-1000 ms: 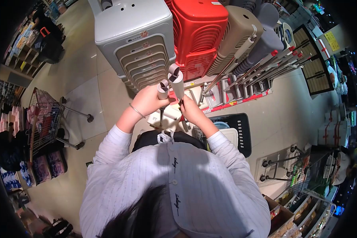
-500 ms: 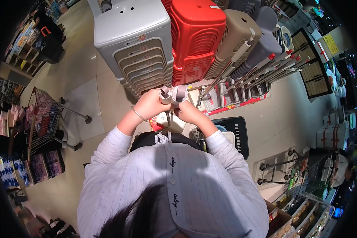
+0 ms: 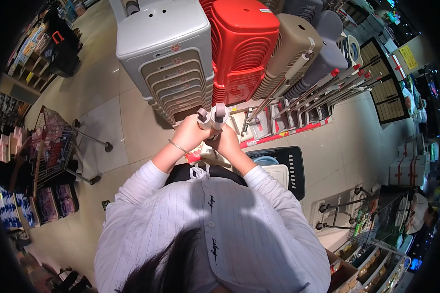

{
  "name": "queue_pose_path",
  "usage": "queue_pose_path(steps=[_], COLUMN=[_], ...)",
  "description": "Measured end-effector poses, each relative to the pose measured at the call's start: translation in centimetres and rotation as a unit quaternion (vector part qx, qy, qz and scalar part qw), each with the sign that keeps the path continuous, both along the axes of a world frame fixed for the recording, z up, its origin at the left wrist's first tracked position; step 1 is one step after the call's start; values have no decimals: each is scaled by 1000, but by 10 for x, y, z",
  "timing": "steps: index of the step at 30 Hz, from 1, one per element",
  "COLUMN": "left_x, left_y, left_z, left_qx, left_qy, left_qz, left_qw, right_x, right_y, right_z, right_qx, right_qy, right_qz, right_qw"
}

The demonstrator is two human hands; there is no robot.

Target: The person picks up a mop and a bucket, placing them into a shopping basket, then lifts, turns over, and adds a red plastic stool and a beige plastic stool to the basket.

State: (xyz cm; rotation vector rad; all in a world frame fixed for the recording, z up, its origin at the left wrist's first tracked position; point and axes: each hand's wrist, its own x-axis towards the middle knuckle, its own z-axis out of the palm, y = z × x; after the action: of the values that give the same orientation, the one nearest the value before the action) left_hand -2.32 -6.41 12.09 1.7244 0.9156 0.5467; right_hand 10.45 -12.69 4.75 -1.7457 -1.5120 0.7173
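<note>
Two white pole handles with grey hanging loops stand side by side in front of my body. My left hand (image 3: pixel 190 133), with a bracelet at the wrist, is wrapped round the left handle (image 3: pixel 204 118). Close against it, my right hand (image 3: pixel 228 143) is closed round the right handle (image 3: pixel 220 115), which has the wider end. The hands touch or nearly touch. The poles' lower parts are mostly hidden beneath my hands. Just beyond rise a stack of grey stools (image 3: pixel 164 29) and a stack of red stools (image 3: pixel 244 19).
A dark basket (image 3: pixel 297 171) sits on the floor at my right. Long-handled mops (image 3: pixel 303 97) lean in a rack ahead right. Brown stools (image 3: pixel 294 36) stand behind them. Shopping carts are at the left (image 3: pixel 54 141) and lower right (image 3: pixel 371 215).
Both hands have shifted slightly, with the handles turned a little and the right loop now more upright. The right forearm has drawn inward, showing more of the basket.
</note>
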Motion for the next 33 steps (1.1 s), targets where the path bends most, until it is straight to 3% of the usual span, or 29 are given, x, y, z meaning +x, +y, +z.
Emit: queue_pose_path(steps=[4, 16, 19, 21, 23, 25, 26, 27, 29, 30, 31, 33], left_x=[2, 6, 1, -3, -10, -17, -21, -20, -17, -17, -18, -21], left_y=[-4, -15, -16, -18, -18, -17, -16, -17, -19, -25, -27, -31], left_z=[-2, 0, 6, 10, 11, 19, 17, 3, -38, -37, -36, -30], left_qx=[8, 34, 44, 141, 155, 193, 264, 266, 104, -42, -40, -146], left_qy=[-8, 20, 50, 59, 54, 171, 144, 143, -86, -133, -134, -136], left_qz=[9, 58, 16, -14, -22, -71, -94, -92, -69, -59, -61, -82], left_qw=[1000, 998, 998, 988, 986, 964, 949, 949, 988, 988, 988, 977], right_x=[1, -9, -10, -9, -10, -18, -20, -21, -31, -29, -26, -22], right_y=[0, 5, 0, -1, -1, -2, -8, -12, -19, -18, -19, -23], right_z=[-5, -22, -18, -16, -40, -35, -32, -28, -6, -7, -9, -16], right_qx=[-16, -1, 56, 86, 59, 66, 90, 39, -14, 53, 55, 70], right_qy=[-35, 8, 77, 143, 129, 163, 144, 34, 15, -21, -22, -134], right_qz=[-5, -54, -38, 5, 7, 43, 32, 62, 20, 56, 55, 92], right_qw=[999, 999, 995, 986, 990, 983, 985, 997, 1000, 997, 997, 984])
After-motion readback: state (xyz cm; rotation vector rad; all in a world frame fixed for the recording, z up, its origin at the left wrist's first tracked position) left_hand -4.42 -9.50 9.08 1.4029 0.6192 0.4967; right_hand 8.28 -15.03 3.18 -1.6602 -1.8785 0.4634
